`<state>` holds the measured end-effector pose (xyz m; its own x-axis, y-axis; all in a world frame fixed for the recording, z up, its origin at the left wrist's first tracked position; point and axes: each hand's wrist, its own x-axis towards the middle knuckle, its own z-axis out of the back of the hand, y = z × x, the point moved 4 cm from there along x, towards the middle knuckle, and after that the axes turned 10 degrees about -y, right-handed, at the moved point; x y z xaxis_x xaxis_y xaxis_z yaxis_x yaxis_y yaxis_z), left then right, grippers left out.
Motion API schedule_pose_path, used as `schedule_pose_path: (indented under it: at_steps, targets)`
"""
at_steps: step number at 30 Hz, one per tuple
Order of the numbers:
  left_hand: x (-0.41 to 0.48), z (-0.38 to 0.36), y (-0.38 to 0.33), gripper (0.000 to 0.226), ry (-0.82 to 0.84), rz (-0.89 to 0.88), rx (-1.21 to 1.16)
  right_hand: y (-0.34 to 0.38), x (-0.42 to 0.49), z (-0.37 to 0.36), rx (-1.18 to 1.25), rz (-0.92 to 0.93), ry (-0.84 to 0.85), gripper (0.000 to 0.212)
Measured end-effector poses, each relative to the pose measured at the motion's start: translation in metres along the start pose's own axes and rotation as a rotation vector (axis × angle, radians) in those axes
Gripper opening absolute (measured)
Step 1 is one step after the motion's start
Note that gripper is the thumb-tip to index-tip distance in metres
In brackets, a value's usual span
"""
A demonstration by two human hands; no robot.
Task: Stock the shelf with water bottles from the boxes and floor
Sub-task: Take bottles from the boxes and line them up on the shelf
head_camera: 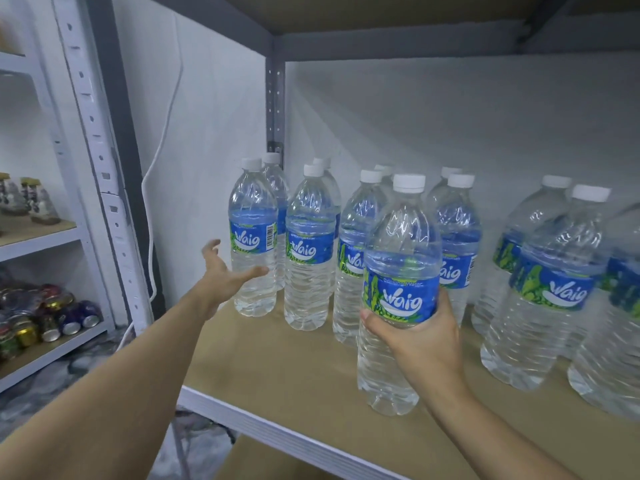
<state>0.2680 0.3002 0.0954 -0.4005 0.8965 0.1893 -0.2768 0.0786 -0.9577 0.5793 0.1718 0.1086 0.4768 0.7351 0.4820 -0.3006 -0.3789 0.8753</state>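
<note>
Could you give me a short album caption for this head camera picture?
Right hand sets a water bottle on the shelf; open left hand reaches beside the leftmost bottle.

My right hand (420,344) grips a clear plastic water bottle (398,296) at the front of the flat wooden shelf board (277,368). Behind it, capped bottles in paired rows (308,251). More bottles (540,289) right. My left hand (225,275), spread, beside the leftmost bottle (252,237). Cans (52,317) on the neighbouring rack, far left.
</note>
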Motion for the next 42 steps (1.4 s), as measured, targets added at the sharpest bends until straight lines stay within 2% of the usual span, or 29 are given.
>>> schedule_pose_path:
  at_steps: [2,4,5,6,7,9,13,16,19,23,26,32,37,42]
  targets:
    - [-0.026,0.006,-0.010,0.091,-0.243,-0.066,-0.108,0.002,0.002,0.010,0.000,0.005,-0.004,0.062]
    - [-0.066,0.006,-0.027,0.054,-0.536,-0.257,-0.173,0.004,0.005,0.022,-0.016,0.016,-0.005,0.060]
    - [-0.090,0.001,-0.039,0.036,-0.629,-0.352,-0.162,0.004,0.007,0.029,-0.022,0.019,-0.009,0.060]
    - [-0.112,-0.011,-0.050,0.023,-0.639,-0.432,-0.134,0.004,0.009,0.038,-0.029,0.017,-0.010,0.061]
    - [-0.133,-0.027,-0.062,0.015,-0.574,-0.499,-0.097,0.005,0.011,0.049,-0.040,0.012,-0.013,0.062]
    - [-0.168,-0.069,-0.083,0.012,-0.330,-0.587,-0.009,0.008,0.016,0.073,-0.065,0.012,-0.018,0.064]
    - [-0.229,-0.155,-0.111,0.027,0.096,-0.584,0.220,0.017,0.028,0.132,-0.117,0.044,-0.088,0.062]
    - [-0.275,-0.206,-0.126,0.043,0.271,-0.590,0.426,0.016,0.039,0.181,-0.144,0.048,-0.162,0.067]
    - [-0.314,-0.247,-0.140,0.062,0.406,-0.541,0.453,0.019,0.046,0.234,-0.199,0.076,-0.249,0.067]
    - [-0.357,-0.297,-0.133,0.082,0.507,-0.496,0.465,0.009,0.051,0.300,-0.250,0.083,-0.348,0.067]
    - [-0.385,-0.326,-0.119,0.077,0.522,-0.574,0.541,-0.006,0.054,0.342,-0.275,0.071,-0.423,0.067]
    - [-0.414,-0.377,-0.076,0.087,0.737,-0.619,0.771,-0.031,0.065,0.389,-0.281,0.045,-0.463,0.078]
    - [-0.411,-0.390,-0.062,0.091,0.735,-0.663,0.888,-0.055,0.074,0.401,-0.326,0.022,-0.430,0.079]
    - [-0.412,-0.388,-0.065,0.088,0.728,-0.701,0.908,-0.077,0.082,0.409,-0.350,-0.078,-0.478,0.081]
